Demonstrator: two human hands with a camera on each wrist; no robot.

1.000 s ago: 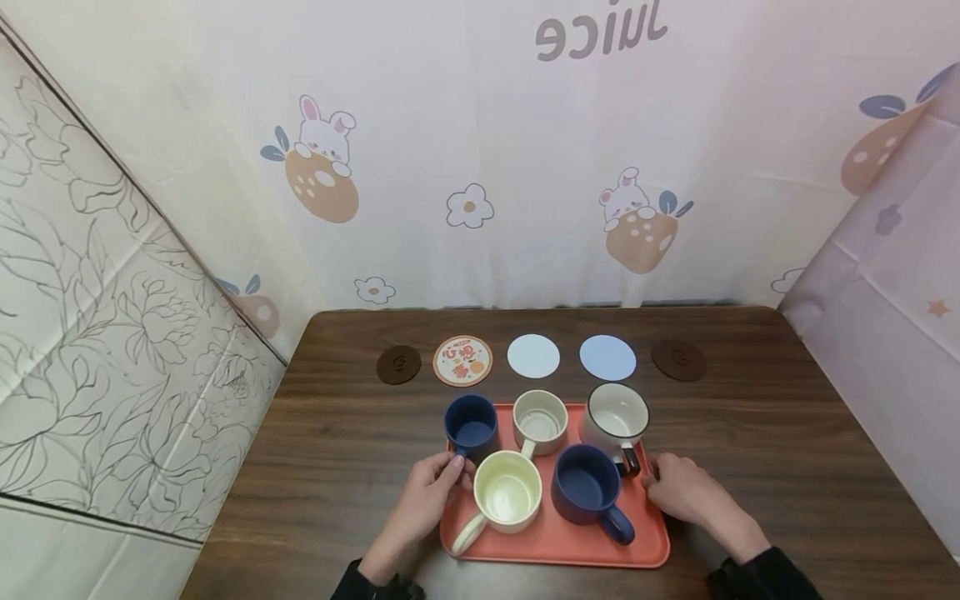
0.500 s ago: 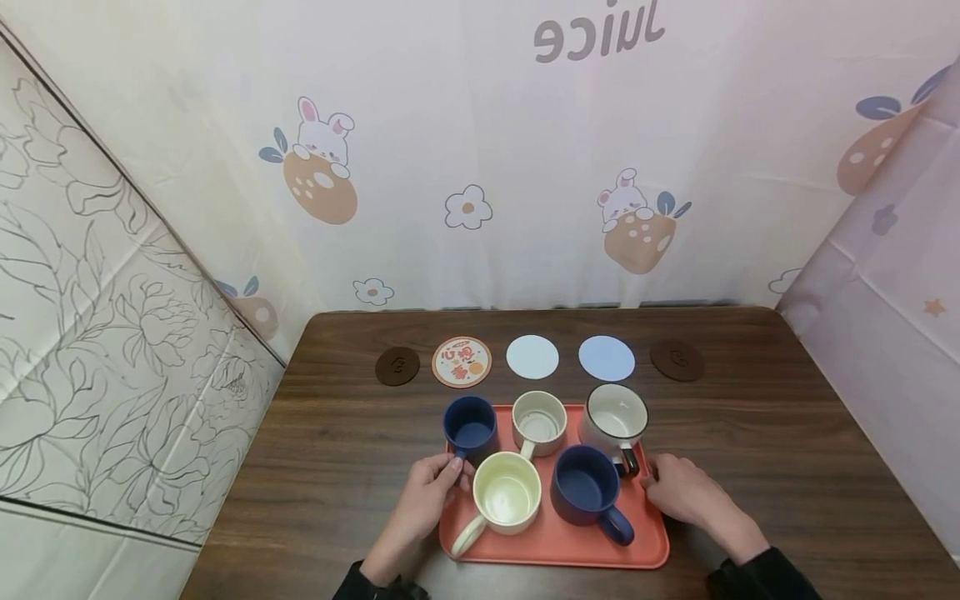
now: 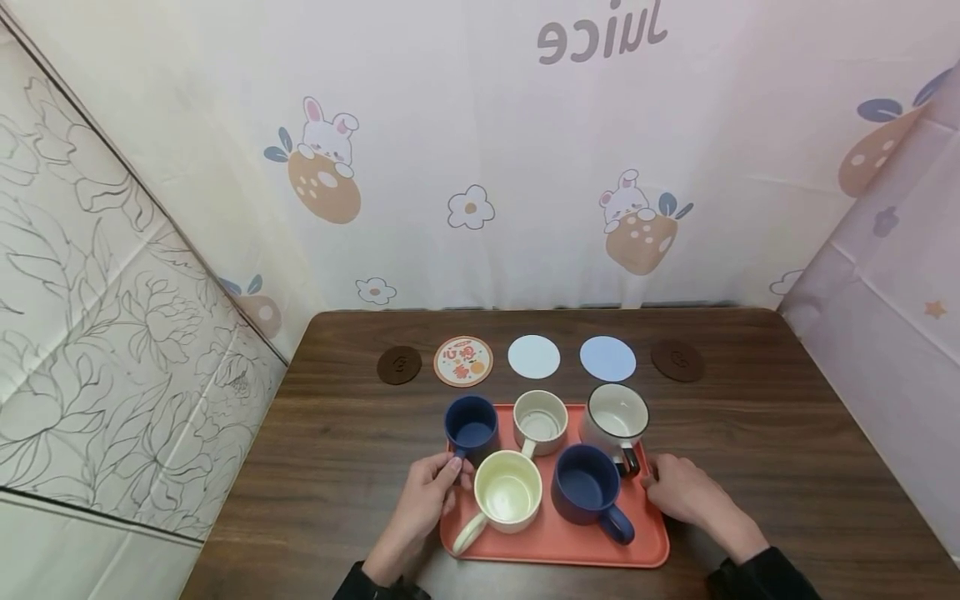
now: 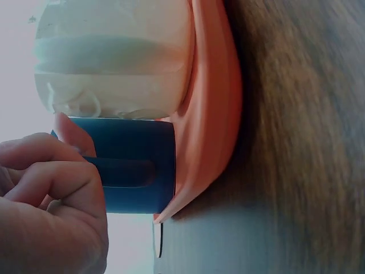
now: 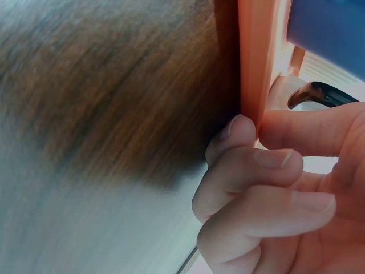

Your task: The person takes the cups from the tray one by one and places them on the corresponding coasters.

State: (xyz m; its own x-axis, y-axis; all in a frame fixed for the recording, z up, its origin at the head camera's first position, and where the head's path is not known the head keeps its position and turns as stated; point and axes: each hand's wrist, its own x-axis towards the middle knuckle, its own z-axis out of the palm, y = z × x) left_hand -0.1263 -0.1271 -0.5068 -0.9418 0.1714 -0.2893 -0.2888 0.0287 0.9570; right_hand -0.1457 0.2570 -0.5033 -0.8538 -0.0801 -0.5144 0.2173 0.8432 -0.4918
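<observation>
A coral-red tray (image 3: 555,546) on the table carries several mugs. With thumb and fingers, my left hand (image 3: 423,498) pinches the handle of the dark blue mug (image 3: 471,427) at the tray's back left corner; the left wrist view shows that mug (image 4: 140,171) upright. My right hand (image 3: 690,492) grips the tray's right rim, its thumb and a finger on either side of the rim (image 5: 255,63) in the right wrist view. Also on the tray are a pale yellow mug (image 3: 507,492), a cream mug (image 3: 540,423), a black-rimmed white mug (image 3: 615,417) and a second dark blue mug (image 3: 587,483).
Behind the tray, a row of round coasters lies on the table: a dark brown coaster (image 3: 399,365), a patterned coaster (image 3: 462,362), a white coaster (image 3: 534,357), a pale blue coaster (image 3: 608,358) and another brown coaster (image 3: 678,360). A printed curtain (image 3: 480,125) hangs beyond.
</observation>
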